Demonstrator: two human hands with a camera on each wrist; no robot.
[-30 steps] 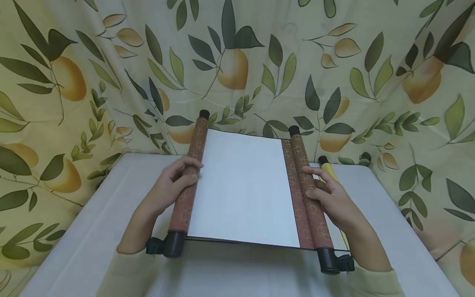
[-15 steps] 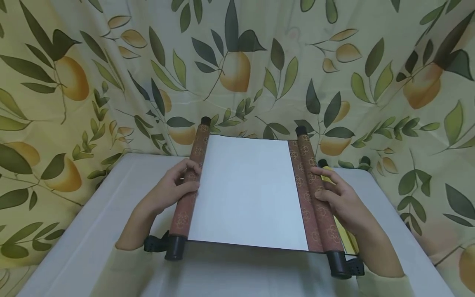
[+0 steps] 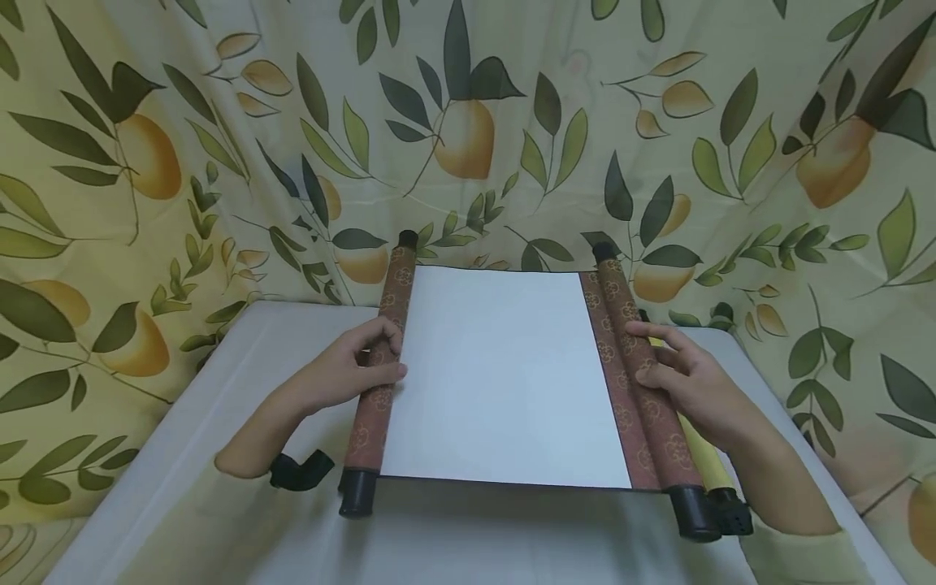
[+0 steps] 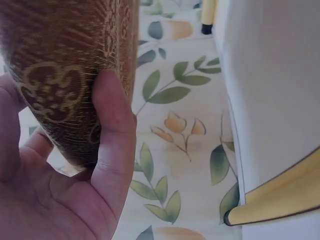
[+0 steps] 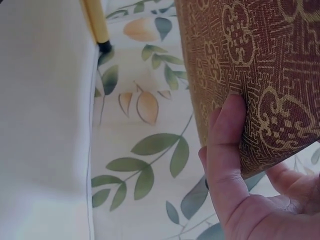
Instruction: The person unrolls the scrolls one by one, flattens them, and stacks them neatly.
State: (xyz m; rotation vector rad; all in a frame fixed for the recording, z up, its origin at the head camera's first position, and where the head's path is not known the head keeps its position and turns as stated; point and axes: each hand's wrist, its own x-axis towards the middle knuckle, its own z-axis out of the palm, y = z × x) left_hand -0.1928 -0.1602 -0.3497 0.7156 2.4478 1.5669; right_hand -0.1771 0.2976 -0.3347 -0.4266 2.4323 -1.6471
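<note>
A scroll is spread across the middle of the head view, its blank white sheet [image 3: 504, 374] stretched between two brown patterned rolls with black end caps. My left hand [image 3: 382, 359] grips the left roll [image 3: 373, 422], fingers curled over it. In the left wrist view the thumb [image 4: 112, 130] presses against that roll [image 4: 70, 60]. My right hand [image 3: 654, 361] holds the right roll [image 3: 671, 455], with its thumb [image 5: 225, 150] against the patterned cloth [image 5: 250, 75]. The scroll seems to hang a little above the white table [image 3: 219, 422].
A yellow rolled scroll [image 3: 705, 459] lies on the table under my right hand, also seen from the right wrist as a yellow scroll [image 5: 95, 25]. A curtain [image 3: 468, 122] printed with leaves and fruit surrounds the table on three sides. A black device [image 3: 300, 470] sits at my left wrist.
The scroll has opened wider: my right hand carried the right roll further right, exposing more white sheet. The left hand kept its grip on the left roll.
</note>
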